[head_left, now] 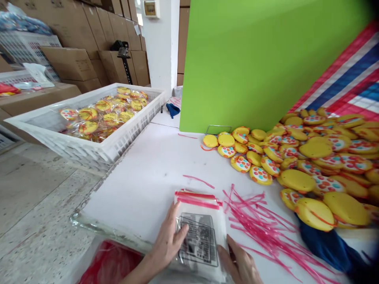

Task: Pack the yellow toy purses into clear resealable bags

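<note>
A stack of clear plastic bags (197, 232) with pink-red top strips and printed dark text lies on the white table near its front edge. My left hand (169, 236) holds the stack's left side, thumb on the top bag and fingers along the edge. At the lower right, my right hand (238, 262) grips the opposite side, its thumb over the bag and part of its fingers hidden. Loose pink strips (260, 228) are strewn just right of the stack. One single pink strip (198, 181) lies beyond it.
Yellow round items (296, 179) with dotted patterns are heaped at the right, beside a green panel (251, 63). A white basket (118, 138) of bagged yellow items stands left of the white table (142, 173). Dark blue cloth (328, 244) lies at lower right; red plastic (109, 262) sits below the edge.
</note>
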A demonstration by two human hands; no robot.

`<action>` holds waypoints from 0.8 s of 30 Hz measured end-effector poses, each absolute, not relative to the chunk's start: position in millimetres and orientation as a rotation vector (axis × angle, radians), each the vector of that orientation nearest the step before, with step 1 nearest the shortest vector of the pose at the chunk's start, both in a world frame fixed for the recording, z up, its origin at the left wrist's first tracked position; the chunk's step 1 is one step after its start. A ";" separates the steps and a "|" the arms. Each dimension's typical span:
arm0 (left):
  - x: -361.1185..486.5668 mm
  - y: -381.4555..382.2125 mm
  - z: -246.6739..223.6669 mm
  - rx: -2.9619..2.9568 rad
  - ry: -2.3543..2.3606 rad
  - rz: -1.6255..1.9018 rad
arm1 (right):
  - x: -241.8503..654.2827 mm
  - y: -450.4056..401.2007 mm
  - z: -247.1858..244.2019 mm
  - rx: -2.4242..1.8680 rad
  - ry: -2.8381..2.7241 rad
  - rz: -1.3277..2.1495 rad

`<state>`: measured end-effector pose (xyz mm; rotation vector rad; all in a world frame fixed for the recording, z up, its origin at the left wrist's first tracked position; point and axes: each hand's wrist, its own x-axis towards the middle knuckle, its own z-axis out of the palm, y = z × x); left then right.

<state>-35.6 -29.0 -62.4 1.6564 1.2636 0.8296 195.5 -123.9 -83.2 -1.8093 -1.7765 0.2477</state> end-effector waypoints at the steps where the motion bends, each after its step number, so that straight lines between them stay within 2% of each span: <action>1: -42.0 -25.1 -60.2 1.645 1.266 0.836 | 186.9 -120.9 -84.0 -1.786 -1.779 0.220; 6: -69.1 -10.7 -61.1 1.566 1.279 0.890 | 153.5 -103.5 -82.2 -1.811 -1.629 0.258; 14: -69.5 -9.0 -79.1 1.482 1.195 1.050 | 156.9 -93.7 -47.6 -2.044 -1.083 0.636; 20: -68.8 -2.0 -81.2 1.505 1.080 1.015 | 155.4 -97.8 -36.2 -1.896 -0.440 0.897; 24: -64.6 -1.4 -81.2 1.546 1.018 0.950 | 145.7 -88.3 -31.3 -1.793 -0.327 1.044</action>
